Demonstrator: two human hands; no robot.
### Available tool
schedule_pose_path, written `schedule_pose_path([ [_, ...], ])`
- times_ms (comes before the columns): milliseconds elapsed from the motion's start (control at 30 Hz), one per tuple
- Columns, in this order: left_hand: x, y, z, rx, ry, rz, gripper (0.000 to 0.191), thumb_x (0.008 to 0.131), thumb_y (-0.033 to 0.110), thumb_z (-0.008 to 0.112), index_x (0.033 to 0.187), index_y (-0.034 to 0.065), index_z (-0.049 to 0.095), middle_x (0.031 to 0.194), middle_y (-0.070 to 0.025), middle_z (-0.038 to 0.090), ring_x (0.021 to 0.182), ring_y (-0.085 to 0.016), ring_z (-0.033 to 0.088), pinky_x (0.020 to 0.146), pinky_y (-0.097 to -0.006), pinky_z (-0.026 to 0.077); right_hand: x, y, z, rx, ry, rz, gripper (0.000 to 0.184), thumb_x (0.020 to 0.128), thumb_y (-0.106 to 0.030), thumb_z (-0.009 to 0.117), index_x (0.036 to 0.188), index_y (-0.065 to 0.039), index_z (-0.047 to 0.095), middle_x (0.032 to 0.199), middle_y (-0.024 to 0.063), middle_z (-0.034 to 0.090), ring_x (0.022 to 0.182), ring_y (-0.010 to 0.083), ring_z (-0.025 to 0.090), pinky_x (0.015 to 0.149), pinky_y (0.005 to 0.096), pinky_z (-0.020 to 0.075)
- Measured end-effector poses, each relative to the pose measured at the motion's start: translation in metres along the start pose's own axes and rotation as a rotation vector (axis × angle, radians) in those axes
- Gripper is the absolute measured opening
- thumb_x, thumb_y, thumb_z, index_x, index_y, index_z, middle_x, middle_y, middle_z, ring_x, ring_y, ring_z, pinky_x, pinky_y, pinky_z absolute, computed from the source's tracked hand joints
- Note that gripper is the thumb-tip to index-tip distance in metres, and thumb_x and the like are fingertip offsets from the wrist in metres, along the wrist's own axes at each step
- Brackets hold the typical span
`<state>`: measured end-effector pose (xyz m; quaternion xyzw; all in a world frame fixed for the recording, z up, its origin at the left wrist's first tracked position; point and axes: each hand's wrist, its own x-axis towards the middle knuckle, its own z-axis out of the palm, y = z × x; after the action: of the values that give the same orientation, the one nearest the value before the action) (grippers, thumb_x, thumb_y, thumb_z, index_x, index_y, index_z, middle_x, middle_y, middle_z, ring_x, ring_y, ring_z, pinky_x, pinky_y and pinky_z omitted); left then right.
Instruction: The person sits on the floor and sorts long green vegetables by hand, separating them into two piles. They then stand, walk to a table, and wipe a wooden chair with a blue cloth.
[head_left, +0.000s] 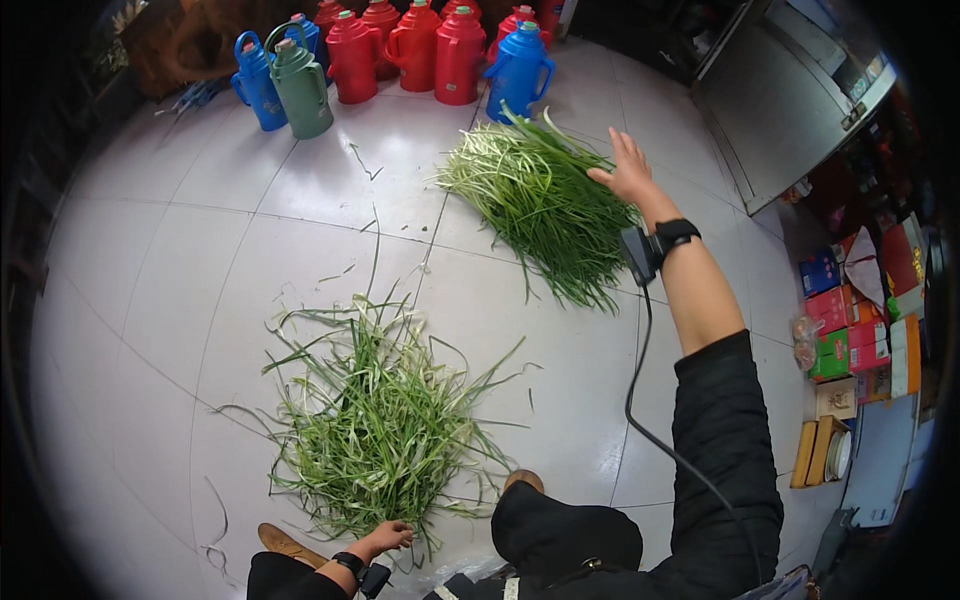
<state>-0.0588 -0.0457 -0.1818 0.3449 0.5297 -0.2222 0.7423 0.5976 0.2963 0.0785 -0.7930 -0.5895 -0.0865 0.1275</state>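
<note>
Long green leafy stalks with pale ends, like garlic chives, lie in a neat bundle (540, 202) on the tiled floor. At that bundle's upper right edge is my right hand (627, 166), fingers spread; whether it touches the leaves is hard to tell. A looser, tangled heap of leaves and pale trimmings (375, 420) spreads in front of my feet. My left hand (391, 535) is low at the near edge of this heap, its fingers curled; whether they hold a leaf cannot be made out. Each wrist wears a black strap with a small device.
Red thermos flasks (457, 60), blue ones (519, 71) and a green one (301, 90) stand along the far side. A metal door (787, 105) is at the upper right. Stacked boxes (829, 352) line the right side. A black cable (637, 390) hangs from my right wrist. Stray leaves dot the floor.
</note>
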Motion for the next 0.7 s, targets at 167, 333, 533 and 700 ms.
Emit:
schedule_pose_path([
  [167, 0.014, 0.017, 0.0, -0.137, 0.18, -0.01, 0.041, 0.082, 0.023, 0.06, 0.115, 0.0015, 0.047, 0.091, -0.0056, 0.057, 0.076, -0.015, 0.056, 0.066, -0.0284, 0.045, -0.103, 0.023, 0.043, 0.368, -0.433, -0.018, 0.055, 0.078, -0.026, 0.063, 0.121, 0.001, 0.043, 0.128, 0.0207, 0.038, 0.11, 0.0308, 0.047, 0.091, 0.0384, 0.0405],
  [333, 0.02, 0.033, -0.052, -0.225, 0.16, 0.026, 0.044, 0.078, 0.026, 0.064, 0.108, 0.0021, 0.044, 0.082, -0.0068, 0.052, 0.063, -0.016, 0.048, 0.052, -0.0314, 0.04, -0.236, 0.028, 0.015, 0.661, -0.699, 0.375, 0.039, 0.079, -0.023, 0.061, 0.104, 0.005, 0.055, 0.099, 0.0175, 0.061, 0.083, 0.022, 0.062, 0.068, 0.03, 0.0491],
  [533, -0.021, 0.053, -0.117, -0.277, 0.534, 0.512, 0.07, 0.072, 0.018, 0.066, 0.127, -0.0014, 0.026, 0.092, -0.013, 0.055, 0.063, -0.017, 0.049, 0.045, -0.03, 0.037, -0.278, -0.017, -0.092, 0.823, -0.621, 0.426, 0.037, 0.084, -0.024, 0.056, 0.11, 0.002, 0.053, 0.095, 0.0095, 0.062, 0.077, 0.0153, 0.062, 0.063, 0.0251, 0.0474],
  [700, -0.075, 0.042, -0.139, 0.049, 0.479, 0.491, 0.065, 0.077, 0.021, 0.063, 0.131, 0.001, 0.031, 0.126, -0.0168, 0.044, 0.095, -0.022, 0.052, 0.066, -0.0336, 0.045, -0.304, -0.102, -0.162, 1.097, -0.574, 0.394, 0.029, 0.087, -0.023, 0.054, 0.109, -0.004, 0.053, 0.097, 0.0064, 0.061, 0.084, 0.0132, 0.06, 0.072, 0.025, 0.0481],
])
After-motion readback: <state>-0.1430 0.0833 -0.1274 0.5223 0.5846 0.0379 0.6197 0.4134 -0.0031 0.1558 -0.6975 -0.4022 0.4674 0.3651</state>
